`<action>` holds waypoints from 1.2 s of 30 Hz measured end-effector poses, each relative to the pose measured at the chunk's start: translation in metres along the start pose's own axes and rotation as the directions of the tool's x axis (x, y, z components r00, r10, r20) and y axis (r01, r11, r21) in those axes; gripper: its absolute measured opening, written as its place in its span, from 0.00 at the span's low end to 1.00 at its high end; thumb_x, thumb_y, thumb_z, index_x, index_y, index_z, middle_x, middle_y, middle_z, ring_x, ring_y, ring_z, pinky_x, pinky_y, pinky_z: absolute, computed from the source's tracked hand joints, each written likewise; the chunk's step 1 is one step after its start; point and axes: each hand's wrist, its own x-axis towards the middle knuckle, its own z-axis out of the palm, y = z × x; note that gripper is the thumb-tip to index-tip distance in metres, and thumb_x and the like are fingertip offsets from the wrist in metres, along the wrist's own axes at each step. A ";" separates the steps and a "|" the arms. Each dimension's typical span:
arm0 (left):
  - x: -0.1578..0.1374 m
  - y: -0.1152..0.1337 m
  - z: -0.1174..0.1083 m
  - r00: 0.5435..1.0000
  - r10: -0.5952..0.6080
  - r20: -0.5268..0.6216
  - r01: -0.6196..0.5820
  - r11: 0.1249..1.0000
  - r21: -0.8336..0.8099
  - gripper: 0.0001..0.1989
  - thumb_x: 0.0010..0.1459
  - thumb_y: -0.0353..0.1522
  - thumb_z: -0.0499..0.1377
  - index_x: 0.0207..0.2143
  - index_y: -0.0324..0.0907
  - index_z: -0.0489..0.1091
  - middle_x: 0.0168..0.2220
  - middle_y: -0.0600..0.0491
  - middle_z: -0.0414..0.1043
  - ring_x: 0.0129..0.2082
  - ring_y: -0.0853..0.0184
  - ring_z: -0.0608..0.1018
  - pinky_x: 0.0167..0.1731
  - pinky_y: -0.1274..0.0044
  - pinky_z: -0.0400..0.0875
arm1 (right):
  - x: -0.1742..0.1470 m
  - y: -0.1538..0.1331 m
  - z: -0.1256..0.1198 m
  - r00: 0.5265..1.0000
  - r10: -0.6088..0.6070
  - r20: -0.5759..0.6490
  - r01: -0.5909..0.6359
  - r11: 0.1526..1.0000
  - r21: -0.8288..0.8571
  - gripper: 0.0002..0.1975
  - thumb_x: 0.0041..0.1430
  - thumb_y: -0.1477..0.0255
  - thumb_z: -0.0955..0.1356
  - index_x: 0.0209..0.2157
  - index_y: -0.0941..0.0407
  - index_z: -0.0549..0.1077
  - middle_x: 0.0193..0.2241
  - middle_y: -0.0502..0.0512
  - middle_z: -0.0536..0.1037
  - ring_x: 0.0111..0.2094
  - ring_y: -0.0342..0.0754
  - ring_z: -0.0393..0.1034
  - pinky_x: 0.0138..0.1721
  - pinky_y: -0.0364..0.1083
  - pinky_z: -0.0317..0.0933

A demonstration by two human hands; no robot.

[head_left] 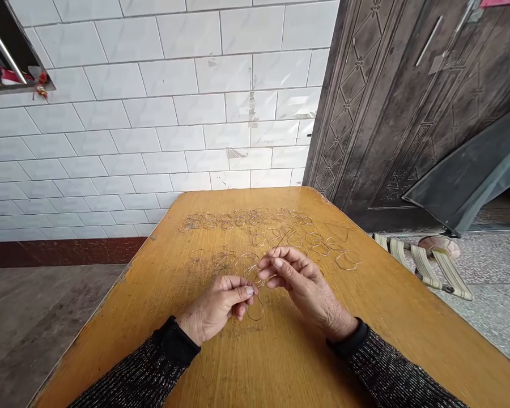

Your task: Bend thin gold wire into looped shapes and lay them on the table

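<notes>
My left hand [221, 303] is closed in a pinch on a thin wire [255, 317], whose loop hangs below the fingertips. Close by on the right, my right hand [301, 283] has thumb and forefinger pressed together on the same fine wire, and a strand sticks up above the fingers. Both hands are held just over the wooden table [263, 374]. Beyond them lie several bent wire loop shapes [225, 221] in rough rows, some looking like petals. Fingers hide part of the held wire.
A white tiled wall [195, 113] rises behind the table's far edge. To the right stand a dark carved door [382, 113] and a grey cloth [459, 175]. A striped-strap folding seat [425, 263] sits on the floor at the right.
</notes>
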 end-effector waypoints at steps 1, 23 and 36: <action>0.000 0.000 0.000 1.000 0.002 0.006 -0.002 1.000 0.006 0.14 0.45 0.38 0.62 0.19 0.37 0.65 0.20 0.57 0.64 0.14 0.80 0.61 0.16 0.82 0.53 | 0.000 0.000 0.000 1.000 0.001 0.004 -0.001 1.000 -0.021 0.09 0.53 0.65 0.67 0.33 0.55 0.69 0.31 0.52 0.75 0.29 0.42 0.71 0.30 0.41 0.65; -0.008 0.015 -0.009 0.991 0.094 0.100 -0.137 0.646 0.751 0.10 0.51 0.34 0.53 0.26 0.38 0.72 0.17 0.57 0.64 0.16 0.74 0.66 0.18 0.82 0.55 | 0.003 0.012 -0.002 0.997 0.033 -0.063 -0.057 0.900 -0.432 0.13 0.52 0.68 0.63 0.40 0.57 0.66 0.14 0.44 0.69 0.11 0.37 0.53 0.14 0.38 0.49; -0.007 0.013 -0.014 0.988 0.034 0.151 -0.140 0.610 0.780 0.10 0.49 0.31 0.53 0.25 0.39 0.74 0.16 0.56 0.66 0.15 0.74 0.63 0.17 0.82 0.50 | 0.001 0.021 -0.010 0.956 -0.190 0.224 0.278 0.338 -0.899 0.19 0.50 0.82 0.59 0.40 0.56 0.73 0.27 0.53 0.72 0.27 0.44 0.66 0.28 0.42 0.58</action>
